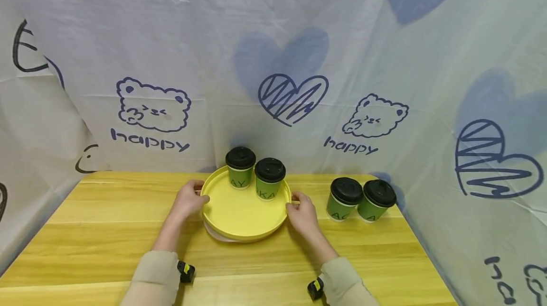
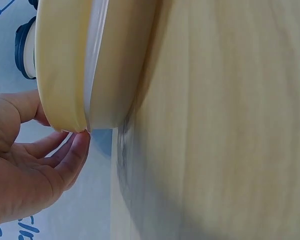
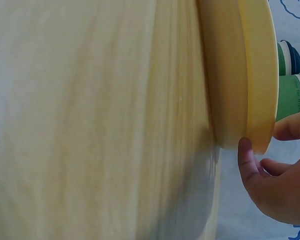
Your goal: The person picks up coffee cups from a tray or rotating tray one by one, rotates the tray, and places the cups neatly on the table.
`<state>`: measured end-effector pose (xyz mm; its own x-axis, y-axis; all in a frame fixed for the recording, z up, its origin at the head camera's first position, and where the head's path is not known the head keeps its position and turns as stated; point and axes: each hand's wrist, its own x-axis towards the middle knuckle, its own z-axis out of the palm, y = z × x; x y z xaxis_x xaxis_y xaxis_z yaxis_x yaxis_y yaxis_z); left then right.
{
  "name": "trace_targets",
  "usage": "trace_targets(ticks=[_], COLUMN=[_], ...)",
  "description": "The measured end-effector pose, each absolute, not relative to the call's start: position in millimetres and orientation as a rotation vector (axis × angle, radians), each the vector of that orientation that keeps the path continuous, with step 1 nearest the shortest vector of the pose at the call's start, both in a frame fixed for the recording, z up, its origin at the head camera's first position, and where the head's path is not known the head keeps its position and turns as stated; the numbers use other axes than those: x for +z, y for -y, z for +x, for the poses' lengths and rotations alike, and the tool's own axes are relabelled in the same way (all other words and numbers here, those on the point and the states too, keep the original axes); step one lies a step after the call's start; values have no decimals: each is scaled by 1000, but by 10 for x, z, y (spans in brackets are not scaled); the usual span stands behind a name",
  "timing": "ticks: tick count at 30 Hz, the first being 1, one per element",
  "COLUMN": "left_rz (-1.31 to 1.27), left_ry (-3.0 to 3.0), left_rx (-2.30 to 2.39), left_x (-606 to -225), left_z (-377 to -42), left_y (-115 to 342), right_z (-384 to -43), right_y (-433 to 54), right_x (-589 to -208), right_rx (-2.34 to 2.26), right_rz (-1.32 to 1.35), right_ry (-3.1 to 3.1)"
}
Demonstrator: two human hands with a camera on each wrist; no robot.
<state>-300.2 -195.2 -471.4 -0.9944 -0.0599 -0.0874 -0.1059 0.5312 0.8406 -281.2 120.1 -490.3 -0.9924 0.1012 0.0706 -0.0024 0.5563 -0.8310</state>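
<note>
A round yellow tray [image 1: 243, 218] with a raised rim lies near the back of the table, on top of a pale round base [image 1: 222, 236]. My left hand [image 1: 191, 201] holds the tray's left rim, thumb over the edge and fingers at the outer side. On the opposite side, my right hand [image 1: 302, 213] pinches the right rim in the same way. Two green paper cups, one at the back [image 1: 240, 173] and one to its right [image 1: 268, 185], stand upright on the tray, both with black lids. In the left wrist view, the fingertips [image 2: 81, 142] touch the tray's lower edge.
Two more lidded green cups, a left one [image 1: 339, 206] and a right one [image 1: 372, 208], stand close together on the wooden table [image 1: 107, 230] to the right of the tray. A white patterned cloth [image 1: 213, 59] hangs behind the table and along its sides.
</note>
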Motion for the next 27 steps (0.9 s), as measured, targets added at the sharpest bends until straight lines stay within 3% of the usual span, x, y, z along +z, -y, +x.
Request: trace_targets(ticks=[27], left_rz=[-170], left_ry=[-2677], left_rx=[1502], left_x=[-4632], left_z=[-2716], left_y=[1903], right_z=[-2595], right_y=[-1210], right_x=[-4892], right_rx=[1464], right_rz=[-39], right_ry=[2684])
